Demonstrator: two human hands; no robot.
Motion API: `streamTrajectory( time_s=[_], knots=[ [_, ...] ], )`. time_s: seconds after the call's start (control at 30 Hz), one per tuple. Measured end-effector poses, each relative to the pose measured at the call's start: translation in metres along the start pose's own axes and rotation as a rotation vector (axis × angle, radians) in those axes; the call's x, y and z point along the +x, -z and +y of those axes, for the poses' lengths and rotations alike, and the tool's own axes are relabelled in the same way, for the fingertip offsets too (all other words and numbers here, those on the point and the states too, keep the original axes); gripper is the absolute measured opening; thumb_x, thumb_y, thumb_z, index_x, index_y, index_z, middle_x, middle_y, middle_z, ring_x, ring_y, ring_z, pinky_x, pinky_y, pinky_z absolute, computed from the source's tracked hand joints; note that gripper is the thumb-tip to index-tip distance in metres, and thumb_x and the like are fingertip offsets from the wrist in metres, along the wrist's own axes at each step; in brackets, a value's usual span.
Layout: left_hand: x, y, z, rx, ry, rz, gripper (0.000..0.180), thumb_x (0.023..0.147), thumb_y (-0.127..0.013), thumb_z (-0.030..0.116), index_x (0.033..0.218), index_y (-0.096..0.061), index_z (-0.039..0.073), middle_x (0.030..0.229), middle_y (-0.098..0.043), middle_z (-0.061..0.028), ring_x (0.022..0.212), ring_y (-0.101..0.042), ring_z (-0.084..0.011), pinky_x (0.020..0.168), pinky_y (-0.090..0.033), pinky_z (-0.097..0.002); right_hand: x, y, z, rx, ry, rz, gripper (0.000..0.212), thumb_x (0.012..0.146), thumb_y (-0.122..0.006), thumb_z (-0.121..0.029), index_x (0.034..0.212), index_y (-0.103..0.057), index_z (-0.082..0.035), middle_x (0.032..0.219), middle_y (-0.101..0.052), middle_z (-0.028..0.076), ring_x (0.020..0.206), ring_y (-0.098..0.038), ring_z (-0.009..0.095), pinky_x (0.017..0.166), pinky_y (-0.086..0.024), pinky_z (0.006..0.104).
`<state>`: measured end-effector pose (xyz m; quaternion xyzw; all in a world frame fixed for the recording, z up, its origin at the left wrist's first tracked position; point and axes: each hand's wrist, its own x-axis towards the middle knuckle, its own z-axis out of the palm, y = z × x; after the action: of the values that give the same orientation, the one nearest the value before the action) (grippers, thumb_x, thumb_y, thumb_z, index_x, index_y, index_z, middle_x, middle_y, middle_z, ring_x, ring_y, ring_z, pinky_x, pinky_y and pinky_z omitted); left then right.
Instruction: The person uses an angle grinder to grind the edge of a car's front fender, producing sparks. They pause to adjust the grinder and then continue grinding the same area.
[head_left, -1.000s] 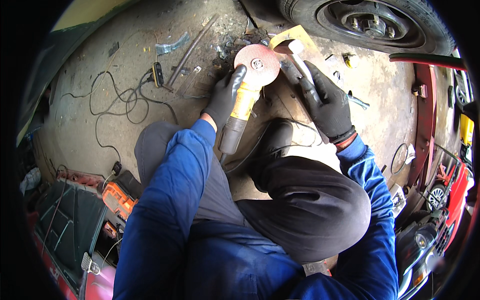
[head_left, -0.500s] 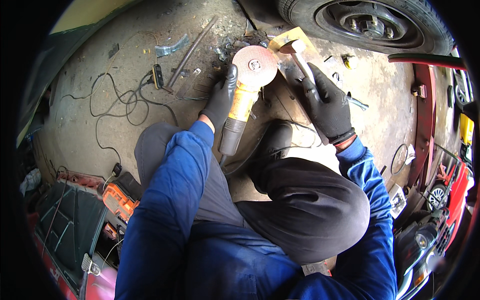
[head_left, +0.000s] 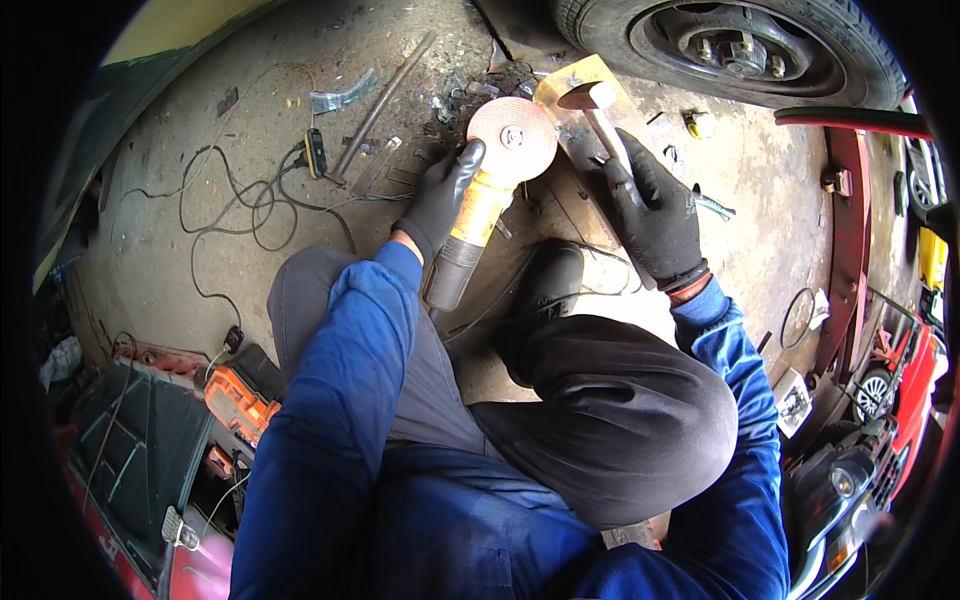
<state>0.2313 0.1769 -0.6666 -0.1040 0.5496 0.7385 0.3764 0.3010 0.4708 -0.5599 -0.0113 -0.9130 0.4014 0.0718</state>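
Observation:
My left hand [head_left: 442,200], in a black glove, is closed around the head end of a yellow and black angle grinder [head_left: 483,212]. The grinder's pinkish round disc [head_left: 512,138] points away from me, and its dark rear end hangs beside my left knee. A hammer [head_left: 588,97] is gripped in my right hand [head_left: 655,215], also gloved in black, with the metal head up and to the left of the fingers. Under this hand runs a long, narrow metal piece [head_left: 590,195]; whether the hand touches it is unclear. A thin bluish rod-like end [head_left: 714,207] shows to the right of the hand.
A vehicle wheel [head_left: 742,55] stands at the far right, near a yellowish board [head_left: 590,80]. Dark cables [head_left: 262,205] and a metal bar [head_left: 385,105] lie on the left floor. An orange tool [head_left: 238,402] sits lower left; a red post [head_left: 846,240] rises at right.
The grinder has tilted slightly: its rear end swung left and its disc shifted a little right and down. My right hand and the hammer have hardly moved.

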Motion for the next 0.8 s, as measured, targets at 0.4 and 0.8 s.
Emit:
streamTrajectory(
  time_s=[0.4, 0.8],
  knots=[
    [-0.002, -0.012, -0.004, -0.032, -0.028, 0.032, 0.069, 0.117, -0.059, 0.064, 0.148, -0.070, 0.003, 0.121, -0.082, -0.0115, 0.097, -0.082, -0.0196, 0.086, -0.068, -0.0353, -0.003, -0.001, -0.002, -0.021, -0.021, -0.056, 0.044, 0.111, -0.078, -0.025, 0.150, -0.074, -0.006, 0.124, -0.082, 0.026, 0.107, -0.084, 0.039, 0.091, -0.065, 0.0438],
    [-0.003, -0.016, -0.005, -0.004, -0.074, 0.068, 0.068, 0.116, -0.059, 0.065, 0.142, -0.072, 0.003, 0.114, -0.083, -0.0113, 0.092, -0.082, -0.0202, 0.083, -0.068, -0.0360, 0.000, -0.001, -0.002, -0.080, 0.026, -0.052, 0.046, 0.111, -0.077, -0.028, 0.153, -0.072, -0.009, 0.123, -0.082, 0.025, 0.102, -0.084, 0.039, 0.088, -0.065, 0.0445]
  ],
)
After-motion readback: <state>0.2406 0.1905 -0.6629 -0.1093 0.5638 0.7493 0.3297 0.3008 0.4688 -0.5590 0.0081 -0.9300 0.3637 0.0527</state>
